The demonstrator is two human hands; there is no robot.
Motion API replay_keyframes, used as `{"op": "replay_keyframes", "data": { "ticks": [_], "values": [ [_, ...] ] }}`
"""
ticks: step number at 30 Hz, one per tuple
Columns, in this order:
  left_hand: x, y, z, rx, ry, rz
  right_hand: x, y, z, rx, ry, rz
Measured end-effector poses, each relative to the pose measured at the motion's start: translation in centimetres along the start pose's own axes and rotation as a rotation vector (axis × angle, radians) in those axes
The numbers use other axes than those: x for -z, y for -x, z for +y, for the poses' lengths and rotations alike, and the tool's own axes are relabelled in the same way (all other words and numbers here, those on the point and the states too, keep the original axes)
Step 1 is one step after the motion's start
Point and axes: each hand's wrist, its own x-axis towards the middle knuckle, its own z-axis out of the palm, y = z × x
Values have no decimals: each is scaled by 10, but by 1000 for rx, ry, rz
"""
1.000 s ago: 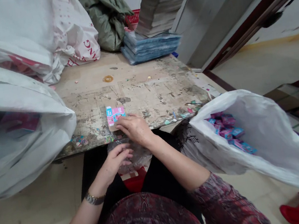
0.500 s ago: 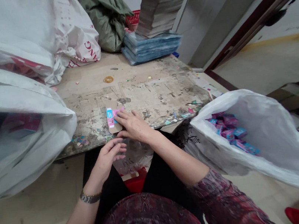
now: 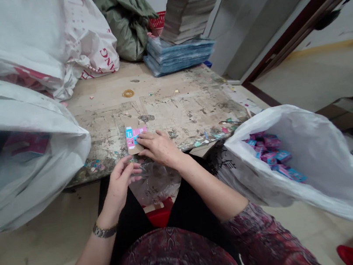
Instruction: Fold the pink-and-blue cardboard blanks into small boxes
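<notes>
A small unfolded pink-and-blue cardboard box (image 3: pixel 130 138) lies flat near the front edge of the worn table (image 3: pixel 185 104), its brown flaps spread out. My right hand (image 3: pixel 160 147) rests its fingertips on the box's right part, fingers stretched out, palm down. Just in front of the table edge, my left hand (image 3: pixel 123 175) hovers with loosely curved fingers apart and nothing in them. It is close to the box's lower flap, and whether it touches cannot be made out.
A white sack (image 3: pixel 312 152) at the right holds several folded pink-and-blue boxes (image 3: pixel 274 155). Another open sack (image 3: pixel 20 107) bulges at the left. Behind are a green bag (image 3: pixel 127 24), stacked sheets (image 3: pixel 190 13) on a blue plastic-wrapped pile (image 3: pixel 180 54), and rubber bands (image 3: pixel 128 93).
My left hand has drawn back slightly to the left and toward me. My right hand has shifted a little to the right, uncovering more of the box's printed face.
</notes>
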Motion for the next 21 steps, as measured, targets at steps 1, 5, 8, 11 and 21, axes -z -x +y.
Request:
{"op": "replay_keyframes", "data": {
  "ticks": [1, 5, 8, 11, 21],
  "values": [
    [0, -2, 0, -13, -3, 17, 0, 1, 0, 3, -2, 1],
    [0, -9, 2, -37, -4, 50, -2, 3, -1, 13, -8, 2],
    [-2, -12, 5, -63, -19, 64, -4, 3, -2, -2, -15, 6],
    [-4, -13, 8, -72, -18, 67, -6, 3, -4, -22, -17, 22],
    [-8, -12, 15, -72, 27, 52, -5, -1, -11, 25, -22, 91]
  ]
}}
